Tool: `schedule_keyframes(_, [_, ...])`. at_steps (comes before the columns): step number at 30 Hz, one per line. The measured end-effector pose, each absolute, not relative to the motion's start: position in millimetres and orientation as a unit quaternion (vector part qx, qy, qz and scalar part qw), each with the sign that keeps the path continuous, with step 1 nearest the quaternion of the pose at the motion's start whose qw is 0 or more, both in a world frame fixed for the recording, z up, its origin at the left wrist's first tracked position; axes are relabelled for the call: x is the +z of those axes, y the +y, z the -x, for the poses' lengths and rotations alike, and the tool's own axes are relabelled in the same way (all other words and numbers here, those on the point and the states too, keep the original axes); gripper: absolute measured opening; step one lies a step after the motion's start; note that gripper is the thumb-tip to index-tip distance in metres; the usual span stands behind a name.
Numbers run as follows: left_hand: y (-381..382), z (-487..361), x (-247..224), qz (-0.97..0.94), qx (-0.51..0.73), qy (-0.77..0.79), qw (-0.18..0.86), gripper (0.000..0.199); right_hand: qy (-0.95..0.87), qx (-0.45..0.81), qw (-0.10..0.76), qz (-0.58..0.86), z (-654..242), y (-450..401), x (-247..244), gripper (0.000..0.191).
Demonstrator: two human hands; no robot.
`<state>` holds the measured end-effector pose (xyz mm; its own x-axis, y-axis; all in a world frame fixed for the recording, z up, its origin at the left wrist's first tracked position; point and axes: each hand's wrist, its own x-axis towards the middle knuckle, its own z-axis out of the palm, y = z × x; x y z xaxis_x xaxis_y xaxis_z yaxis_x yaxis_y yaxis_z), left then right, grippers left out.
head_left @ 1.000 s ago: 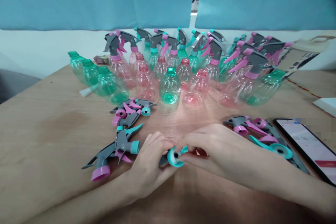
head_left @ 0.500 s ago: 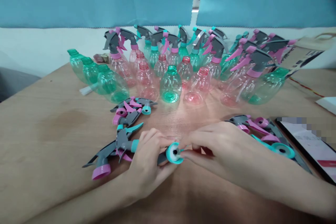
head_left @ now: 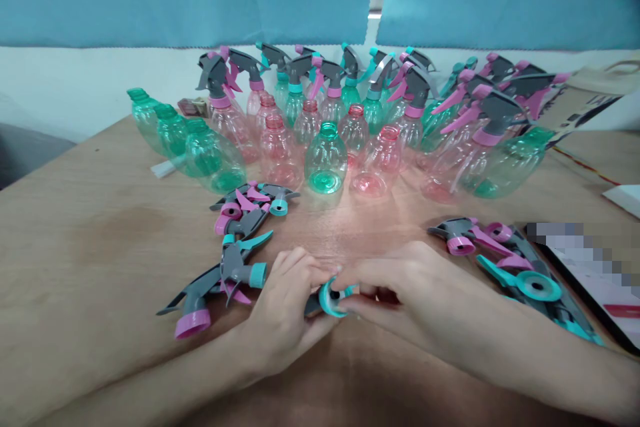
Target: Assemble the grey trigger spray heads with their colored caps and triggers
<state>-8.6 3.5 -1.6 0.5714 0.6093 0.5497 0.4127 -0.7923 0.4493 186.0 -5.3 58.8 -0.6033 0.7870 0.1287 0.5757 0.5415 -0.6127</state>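
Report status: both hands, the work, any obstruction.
Left hand: grip closed on gray spray head. Right hand: fingertips at its teal collar. Loose spray heads beside left hand; nothing visible blocking the collar's opening except fingers.

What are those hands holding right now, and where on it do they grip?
A grey spray head with a teal collar: the left hand grips its grey body, while the right hand pinches at the collar's rim.

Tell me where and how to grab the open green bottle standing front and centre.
Pinch the green bottle by its neck, probably best from above and the near side: it stands upright, the neck is narrow and bare, and pink bottles flank the wider body.
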Motion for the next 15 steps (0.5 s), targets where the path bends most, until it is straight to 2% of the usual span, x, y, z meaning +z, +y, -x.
schedule_keyframes(4, [6,8,-3,-0.871,0.359,0.287,0.174,0.014,-0.876,0.274,0.151,0.368,-188,-1,63,0.012])
schedule_keyframes(10, [7,8,-1,-0.873,0.354,0.274,0.194,0.014,-0.909,0.242,0.127,0.316,-191,3,70,0.013])
schedule_keyframes(15, [7,7,2,-0.864,0.375,0.274,0.193,0.014,-0.905,0.205,0.104,0.358,-190,1,73,0.007])
